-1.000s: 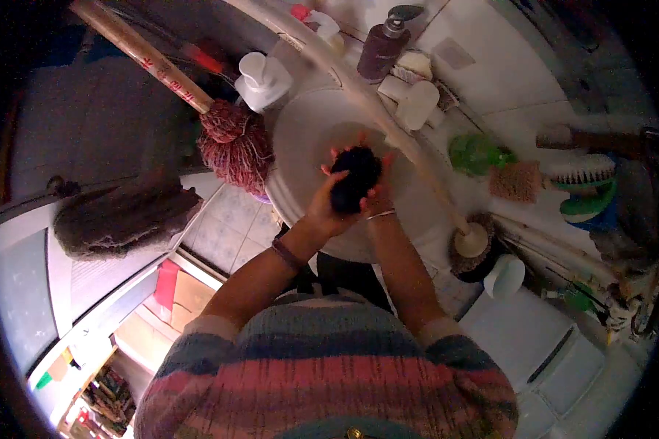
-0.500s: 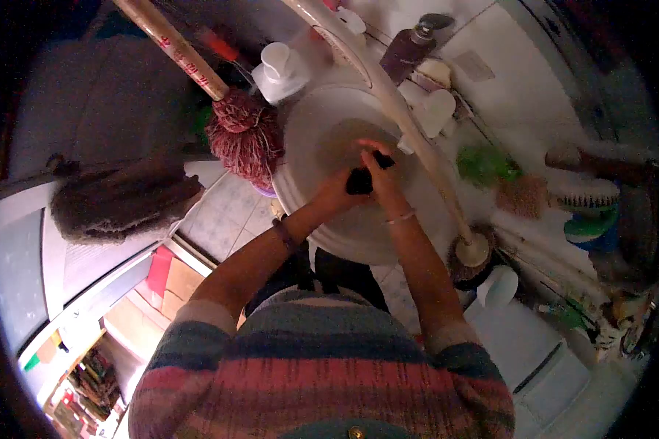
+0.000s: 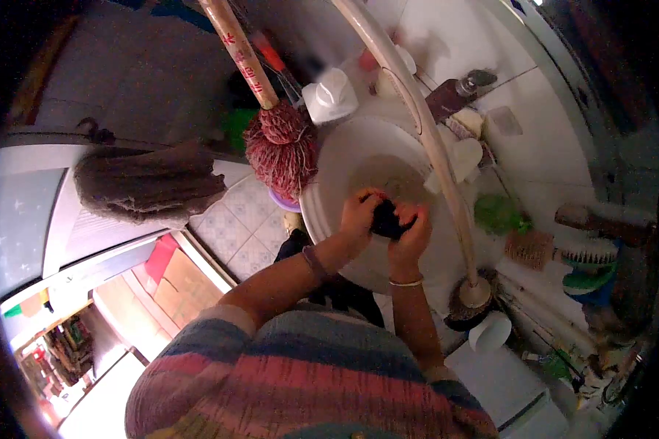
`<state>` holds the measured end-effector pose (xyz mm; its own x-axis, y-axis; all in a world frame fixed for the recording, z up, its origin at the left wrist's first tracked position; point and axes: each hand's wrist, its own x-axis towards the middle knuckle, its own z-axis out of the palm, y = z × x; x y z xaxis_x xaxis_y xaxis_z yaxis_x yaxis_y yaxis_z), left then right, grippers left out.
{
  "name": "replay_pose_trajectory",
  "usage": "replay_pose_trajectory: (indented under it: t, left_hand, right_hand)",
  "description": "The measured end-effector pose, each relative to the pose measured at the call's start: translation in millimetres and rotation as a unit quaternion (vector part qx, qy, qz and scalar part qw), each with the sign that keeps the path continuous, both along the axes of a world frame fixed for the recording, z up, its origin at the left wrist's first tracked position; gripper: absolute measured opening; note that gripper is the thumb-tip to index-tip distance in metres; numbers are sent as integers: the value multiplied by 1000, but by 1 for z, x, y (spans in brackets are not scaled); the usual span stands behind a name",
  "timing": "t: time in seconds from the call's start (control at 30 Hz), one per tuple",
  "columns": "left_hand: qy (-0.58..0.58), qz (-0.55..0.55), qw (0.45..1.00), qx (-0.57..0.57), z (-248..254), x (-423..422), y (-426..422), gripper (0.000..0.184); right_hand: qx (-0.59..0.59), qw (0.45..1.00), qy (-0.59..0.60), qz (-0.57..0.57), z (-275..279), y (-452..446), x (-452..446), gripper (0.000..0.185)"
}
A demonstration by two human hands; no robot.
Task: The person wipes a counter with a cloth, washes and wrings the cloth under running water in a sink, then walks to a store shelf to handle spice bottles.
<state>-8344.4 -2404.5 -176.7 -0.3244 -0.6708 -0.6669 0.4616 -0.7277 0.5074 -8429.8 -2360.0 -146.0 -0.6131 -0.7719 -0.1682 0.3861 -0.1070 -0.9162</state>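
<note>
A small bunched black cloth [image 3: 386, 221] is stretched between my two hands above the white washbasin [image 3: 329, 256]. My left hand [image 3: 359, 216] has its fingers closed on the cloth's left side. On the right side, my right hand [image 3: 411, 238] grips it too, with the fingertips curled over the top. Folds and fingers hide the cloth's exact shape. Below the hands, the basin's bowl looks shadowed, and a drain area shows faintly beyond them.
A mop [image 3: 282, 150] with a wooden handle stands left of the basin. A long pale-handled brush [image 3: 458, 219] leans across its right side. A pump bottle [image 3: 454, 95] and white container [image 3: 329, 96] stand behind. Brushes [image 3: 592, 256] hang right; a grey towel [image 3: 150, 183] hangs left.
My hands have turned and drawn a little apart, so more of the black cloth shows between them. The whole view has shifted, moving the basin and mop right and down in the picture.
</note>
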Motion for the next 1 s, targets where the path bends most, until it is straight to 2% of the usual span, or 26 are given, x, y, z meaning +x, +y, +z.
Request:
replay_pose_trajectory:
  t: [0.03,0.1,0.13,0.2,0.23,0.3,0.37,0.4,0.43,0.5,0.53,0.63,0.7,0.73,0.8,0.83,0.9,0.97,1.0]
  left_hand:
    - [-74,-10,991,-113,3,0,2,9]
    - [-217,-30,919,-327,6,-1,7,9]
    - [-243,-58,870,-426,14,-1,5,9]
    - [-287,-115,737,-602,37,5,2,11]
    - [-270,-131,692,-657,42,6,4,12]
    - [-220,-161,600,-752,45,4,13,20]
    - [-143,-247,697,-658,10,1,38,19]
    - [-125,-265,679,-674,9,-1,43,18]
    - [-105,-282,660,-688,8,-3,48,18]
    - [-110,-257,475,-835,41,-3,30,17]
    - [-100,-272,466,-836,42,-3,30,17]
    - [-68,-293,441,-846,47,-3,28,18]
    - [-38,-274,428,-860,50,-9,28,18]
    - [-38,-290,380,-877,51,-11,27,16]
    - [-36,-320,283,-904,51,-11,27,14]
    - [-36,-331,270,-903,48,-12,29,13]
    - [-34,-353,244,-903,40,-13,33,13]
    - [-22,-317,263,-911,32,-15,34,13]
    - [-16,-299,273,-915,29,-17,35,14]
  right_hand:
    - [35,986,-162,-25,-1,1,-4,34]
    - [-49,954,-294,28,-18,7,-14,32]
    - [-90,928,-357,54,-24,9,-17,33]
    - [57,931,-357,41,-19,3,-14,28]
    - [133,925,-355,30,-15,0,-12,28]
    - [248,937,-245,36,-4,-15,-2,27]
    - [258,921,-263,128,23,-17,-7,32]
    - [203,896,-334,212,46,-17,-15,33]
    - [178,869,-370,277,46,-17,-23,33]
    - [162,815,-395,391,28,-21,-40,33]
    - [171,790,-392,439,24,-25,-42,33]
    - [235,783,-293,495,24,-27,-44,31]
    - [209,780,-252,534,9,-25,-48,28]
    - [195,777,-230,553,4,-25,-48,28]
    - [242,761,-102,593,-2,-23,-50,27]
    - [263,747,-37,609,-4,-22,-49,28]
    - [180,740,131,635,-10,-18,-45,27]
    - [193,716,212,636,-8,-21,-39,27]
    - [249,704,208,631,-7,-22,-36,27]
